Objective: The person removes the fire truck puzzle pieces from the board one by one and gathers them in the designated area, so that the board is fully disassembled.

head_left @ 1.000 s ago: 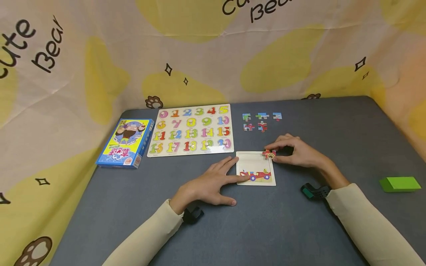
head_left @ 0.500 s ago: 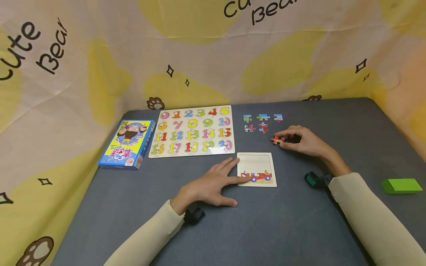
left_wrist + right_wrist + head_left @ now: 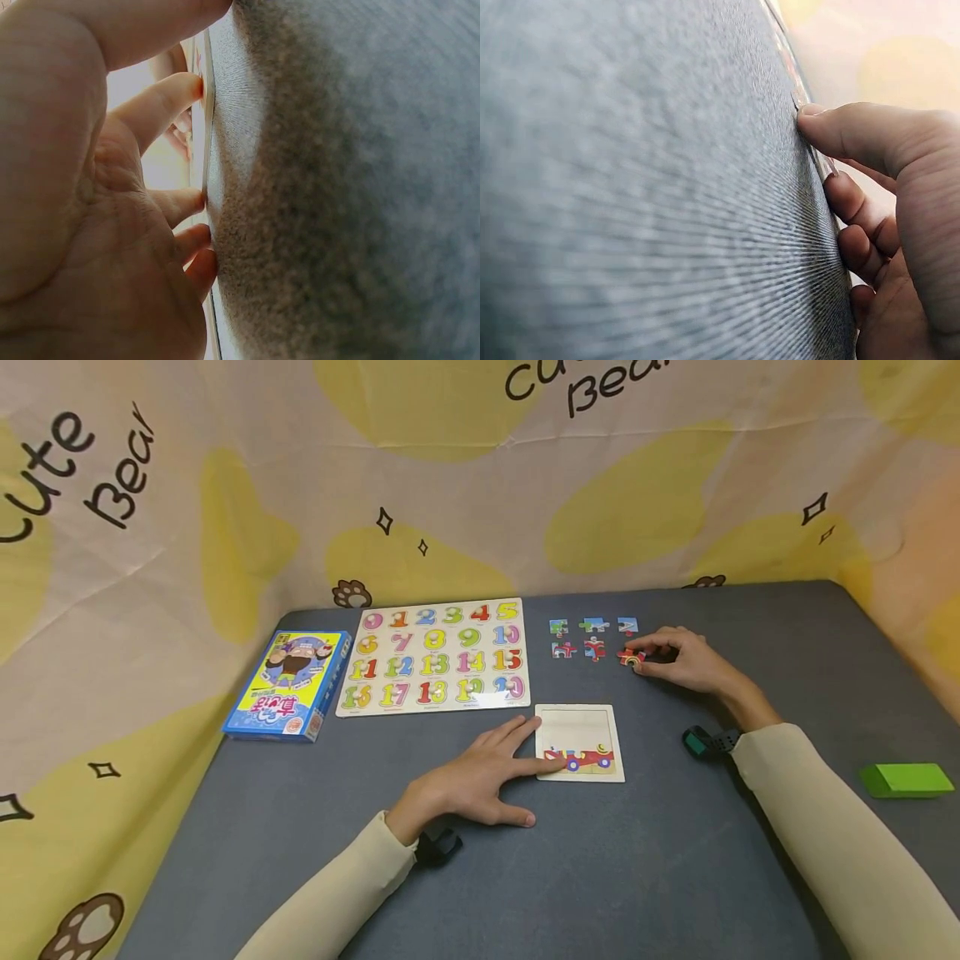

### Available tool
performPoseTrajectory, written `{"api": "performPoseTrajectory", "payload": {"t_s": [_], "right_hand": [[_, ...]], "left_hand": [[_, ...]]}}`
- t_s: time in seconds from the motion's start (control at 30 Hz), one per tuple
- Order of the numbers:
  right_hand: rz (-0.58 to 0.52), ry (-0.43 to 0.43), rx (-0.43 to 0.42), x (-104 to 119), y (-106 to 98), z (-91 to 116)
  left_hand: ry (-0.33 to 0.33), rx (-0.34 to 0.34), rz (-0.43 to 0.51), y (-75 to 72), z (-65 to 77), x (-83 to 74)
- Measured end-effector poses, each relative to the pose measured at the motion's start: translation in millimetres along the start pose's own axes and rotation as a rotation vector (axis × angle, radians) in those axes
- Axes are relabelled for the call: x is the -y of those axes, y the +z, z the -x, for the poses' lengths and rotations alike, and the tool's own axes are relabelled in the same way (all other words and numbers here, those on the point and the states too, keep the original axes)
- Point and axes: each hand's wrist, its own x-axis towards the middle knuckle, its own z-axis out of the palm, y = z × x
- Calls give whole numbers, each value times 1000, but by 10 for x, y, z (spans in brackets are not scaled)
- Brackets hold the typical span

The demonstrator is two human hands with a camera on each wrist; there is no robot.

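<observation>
My right hand [image 3: 690, 662] pinches a red jigsaw piece [image 3: 632, 657] between thumb and fingers, down at the table to the right of the other loose pieces. In the right wrist view the thumb and curled fingers [image 3: 846, 196] are close to the table surface. My left hand [image 3: 480, 777] lies spread, its index finger resting on the lower left of a small puzzle frame [image 3: 573, 727]. Inside that frame a row of joined pieces [image 3: 588, 759] shows a red vehicle along the bottom; the upper part shows bare backing.
Several loose jigsaw pieces [image 3: 594, 649] lie in two rows behind the frame. A number puzzle board [image 3: 433, 695] lies back left, beside a blue and yellow box [image 3: 285, 681]. A green block [image 3: 906, 780] stands at the far right. A patterned cloth [image 3: 450, 485] hangs behind the table.
My right hand has carried the red piece from the frame's upper right corner back and right, to the end of the loose pieces' front row. My left hand has stayed on the frame.
</observation>
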Motion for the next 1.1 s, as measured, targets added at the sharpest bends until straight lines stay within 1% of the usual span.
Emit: {"api": "performPoseTrajectory", "payload": {"t_s": [0.2,0.33,0.6,0.87,1.1], "right_hand": [[11,-18,32,-48,-27,-56],[4,-30,18,-74,-32,-66],[-41,59,-50,-91,-25,-36],[-62,74,-79,-101,-8,-52],[-42,93,-89,-83,0,-55]], "left_hand": [[0,0,6,10,3,2],[-1,-3,5,19,6,5],[-19,4,6,25,3,13],[-33,8,1,20,-2,10],[-36,11,-6,28,-18,20]]}}
